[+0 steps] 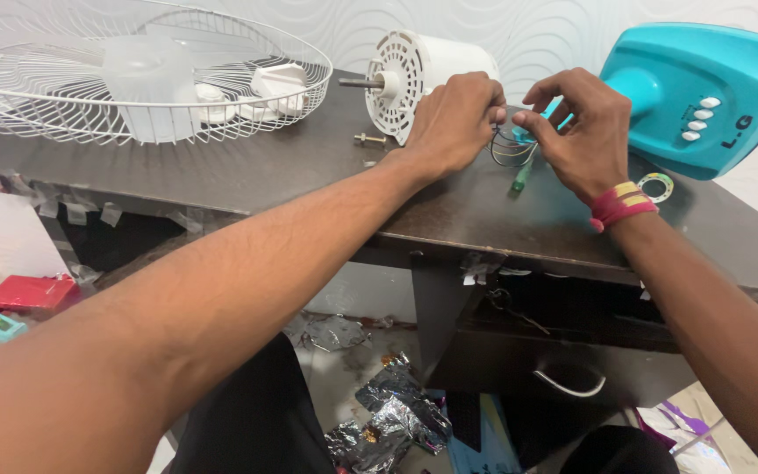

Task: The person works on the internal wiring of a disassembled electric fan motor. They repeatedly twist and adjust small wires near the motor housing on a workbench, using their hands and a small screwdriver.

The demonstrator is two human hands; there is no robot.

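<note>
Two hands work at the middle of a dark counter (221, 171), among the parts of a dismantled fan. Largest item: the white wire grille (63, 79), lying at the counter's left end with a translucent blade hub and white pieces inside it. Next, the teal fan base (704, 88) with white push buttons, at the right end. Between them lies the white motor housing (423, 75) on its side, shaft pointing left; a brass bolt (368, 139) rests just beside it. The coloured wires (509, 147) loop out from behind the motor, between both hands, above a green screwdriver (521, 175) lying on the counter.

The left hand (454, 118) is clenched against the motor's rear, fingers pinched on the wire ends. The right hand (576, 132) pinches the same bundle from the other side, other fingers curled loosely.

Judgement: the wiring step is in hand, sorting or joining leads. The next move appears to call for a fine two-handed grip, keeping the strands separated.
</note>
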